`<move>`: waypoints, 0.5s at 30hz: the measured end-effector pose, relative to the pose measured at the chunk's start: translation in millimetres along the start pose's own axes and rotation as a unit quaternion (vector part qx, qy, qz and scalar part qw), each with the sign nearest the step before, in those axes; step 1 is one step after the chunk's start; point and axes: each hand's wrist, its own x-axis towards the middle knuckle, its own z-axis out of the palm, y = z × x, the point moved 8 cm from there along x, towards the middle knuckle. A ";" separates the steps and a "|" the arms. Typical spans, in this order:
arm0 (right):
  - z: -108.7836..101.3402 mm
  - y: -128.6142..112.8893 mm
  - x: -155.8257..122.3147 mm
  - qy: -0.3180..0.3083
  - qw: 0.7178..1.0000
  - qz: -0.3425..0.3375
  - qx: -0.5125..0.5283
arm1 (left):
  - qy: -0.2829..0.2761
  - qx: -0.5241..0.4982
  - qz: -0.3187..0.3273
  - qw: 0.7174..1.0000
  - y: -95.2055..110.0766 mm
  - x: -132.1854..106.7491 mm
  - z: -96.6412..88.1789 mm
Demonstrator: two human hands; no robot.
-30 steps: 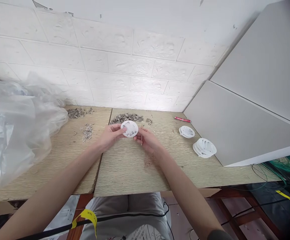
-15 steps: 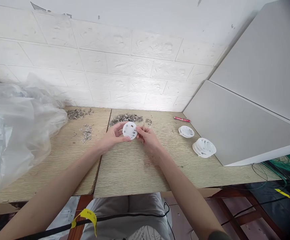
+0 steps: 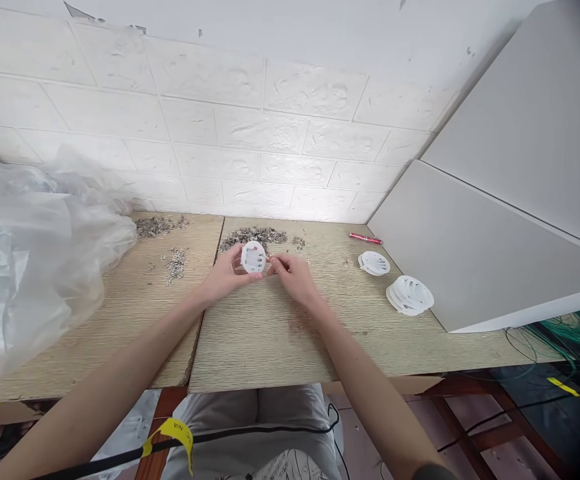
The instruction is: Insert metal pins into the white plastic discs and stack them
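My left hand (image 3: 227, 275) grips a white round plastic disc (image 3: 253, 257) by its edge, fingers behind and thumb along the bottom. The disc is tilted up towards me, with small metal pieces in its slots and a small red spot near the top. My right hand (image 3: 293, 275) is closed just to the disc's right, its fingertips pinched around a thin stick, mostly hidden, whose tip meets or nearly meets the disc's rim. Behind my left hand lies a heap of small metal pieces (image 3: 255, 235).
Stacks of similar white discs (image 3: 410, 296) (image 3: 374, 263) lie on the right, near a red pen (image 3: 365, 238) and a grey panel (image 3: 500, 233). More metal pieces (image 3: 175, 265) lie left of the table seam. Clear plastic bags (image 3: 45, 260) cover the far left.
The disc has been turned in my left hand, showing its face at a different angle. My right hand has shifted slightly left; the stick that stood upright now points towards the disc.
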 end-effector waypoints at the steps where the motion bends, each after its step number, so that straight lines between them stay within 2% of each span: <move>1: 0.5 -1.1 -0.2 -0.001 1.000 -0.009 -0.017 | -0.002 0.002 -0.002 1.000 -0.4 0.0 -0.1; 7: -7.4 -3.6 -0.3 0.032 0.998 -0.031 -0.034 | -0.037 -0.032 -0.025 0.999 -5.1 0.1 3.8; 15: -9.7 -12.2 -2.4 0.047 0.996 -0.068 -0.025 | -0.002 -0.131 -0.064 0.989 -13.5 2.1 -0.6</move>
